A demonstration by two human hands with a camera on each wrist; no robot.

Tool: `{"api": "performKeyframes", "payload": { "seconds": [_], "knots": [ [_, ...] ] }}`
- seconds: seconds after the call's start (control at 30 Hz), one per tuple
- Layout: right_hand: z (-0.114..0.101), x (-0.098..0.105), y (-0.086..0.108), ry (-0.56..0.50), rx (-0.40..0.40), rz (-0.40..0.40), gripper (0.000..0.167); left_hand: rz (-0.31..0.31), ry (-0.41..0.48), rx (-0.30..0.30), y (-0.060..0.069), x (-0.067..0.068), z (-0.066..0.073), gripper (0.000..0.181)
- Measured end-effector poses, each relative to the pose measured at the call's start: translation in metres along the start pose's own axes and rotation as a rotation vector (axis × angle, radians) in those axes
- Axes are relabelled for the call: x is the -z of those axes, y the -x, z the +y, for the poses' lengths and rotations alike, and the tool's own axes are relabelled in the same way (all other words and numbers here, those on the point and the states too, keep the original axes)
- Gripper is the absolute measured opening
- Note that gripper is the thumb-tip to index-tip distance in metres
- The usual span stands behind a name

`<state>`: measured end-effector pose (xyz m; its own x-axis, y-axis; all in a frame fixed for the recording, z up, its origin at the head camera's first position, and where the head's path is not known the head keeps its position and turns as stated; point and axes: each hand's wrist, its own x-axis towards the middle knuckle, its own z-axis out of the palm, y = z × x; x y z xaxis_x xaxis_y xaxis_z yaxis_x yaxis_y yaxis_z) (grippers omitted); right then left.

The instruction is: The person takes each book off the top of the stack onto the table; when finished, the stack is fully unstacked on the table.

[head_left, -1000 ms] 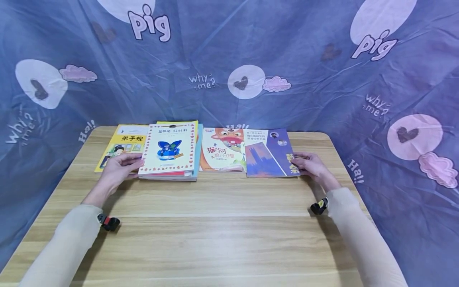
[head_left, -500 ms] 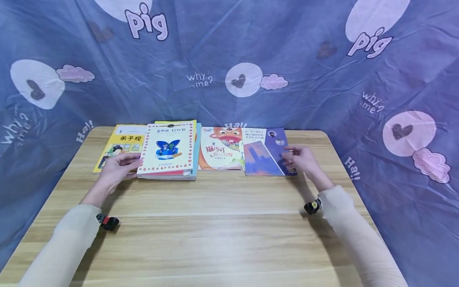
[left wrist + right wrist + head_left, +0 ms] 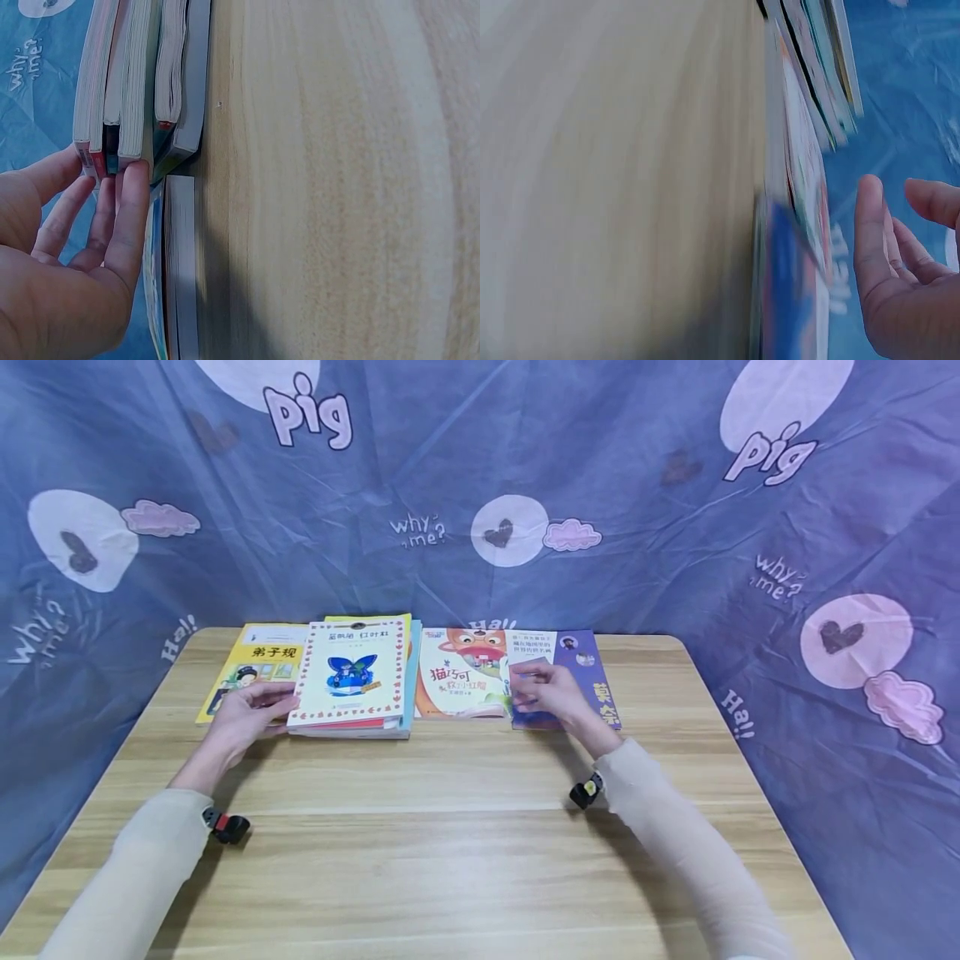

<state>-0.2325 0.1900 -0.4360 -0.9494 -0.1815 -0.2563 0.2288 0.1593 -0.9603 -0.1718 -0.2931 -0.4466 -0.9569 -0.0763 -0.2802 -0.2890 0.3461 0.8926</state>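
A stack of several books (image 3: 352, 677), topped by a white cover with a blue butterfly, lies left of the middle. My left hand (image 3: 243, 722) touches its left side; in the left wrist view the fingertips of that hand (image 3: 90, 247) lie against the edges of the upper books (image 3: 135, 90), thumb on the top one. My right hand (image 3: 555, 693) hovers over the purple book (image 3: 600, 689) with nothing in it. The right wrist view has the right hand (image 3: 907, 277) with thumb and fingers apart, beside the blurred blue and orange cover (image 3: 787, 292).
A yellow book (image 3: 251, 656) lies partly behind the left hand. Between the stack and the purple book is a white and orange book (image 3: 461, 677). Behind the far edge of the wooden table (image 3: 450, 860) hangs a blue patterned cloth (image 3: 420, 460).
My right hand has left the purple book's right edge and moved left across it. The left hand has stayed at the stack, and the books lie as before.
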Motion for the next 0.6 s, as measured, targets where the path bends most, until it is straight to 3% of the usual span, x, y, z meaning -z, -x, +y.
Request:
{"api": "performKeyframes", "payload": {
  "seconds": [0.27, 0.6],
  "knots": [
    [-0.005, -0.06, -0.011, -0.126, -0.049, -0.076, 0.046, -0.011, 0.005, -0.009, 0.0, 0.001, -0.001, 0.067],
    [-0.015, -0.12, -0.021, -0.202, -0.06, -0.139, 0.042, 0.01, -0.031, -0.004, 0.001, -0.001, -0.001, 0.068]
  ]
}}
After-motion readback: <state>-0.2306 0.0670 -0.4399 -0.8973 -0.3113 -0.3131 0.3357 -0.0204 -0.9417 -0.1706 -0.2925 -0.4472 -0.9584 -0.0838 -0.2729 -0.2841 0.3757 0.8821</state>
